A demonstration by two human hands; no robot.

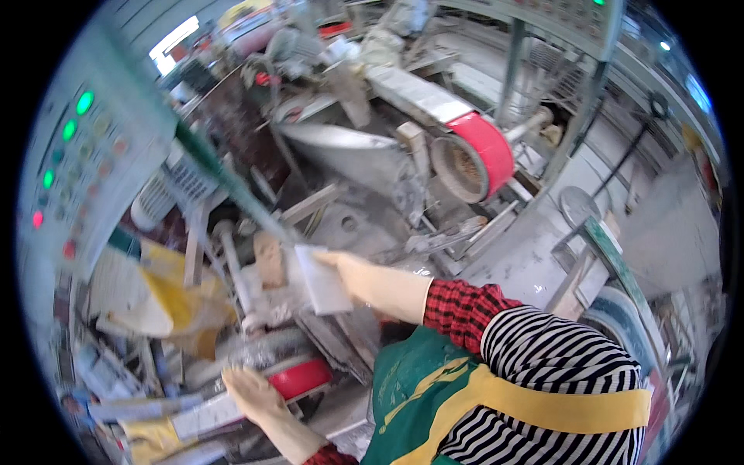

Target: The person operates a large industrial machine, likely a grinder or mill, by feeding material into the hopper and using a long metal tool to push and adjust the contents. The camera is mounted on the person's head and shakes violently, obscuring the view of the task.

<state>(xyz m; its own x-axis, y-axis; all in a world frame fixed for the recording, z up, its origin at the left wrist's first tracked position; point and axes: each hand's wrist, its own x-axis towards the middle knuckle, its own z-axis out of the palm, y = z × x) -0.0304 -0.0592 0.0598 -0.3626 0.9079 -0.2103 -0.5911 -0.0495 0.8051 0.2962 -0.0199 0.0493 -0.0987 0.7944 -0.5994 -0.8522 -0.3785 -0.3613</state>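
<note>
Two cream-coloured gloves (391,293) are showing. Just off centre toward seven o'clock, the right hand (345,271) is holding a flat, white, rectangular slab (328,291), fingers gripping its upper edge. Farther out at seven o'clock, the left hand (256,393) is reaching beside a curved, bright red band (301,378); I cannot tell how open it is or whether it is gripping anything. A pale grey, button-studded control panel (132,93) is standing near ten o'clock.

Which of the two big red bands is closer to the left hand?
The lower red band, just right of the left hand in the picture; the upper red band is higher up and farther right, past the right hand.
</note>
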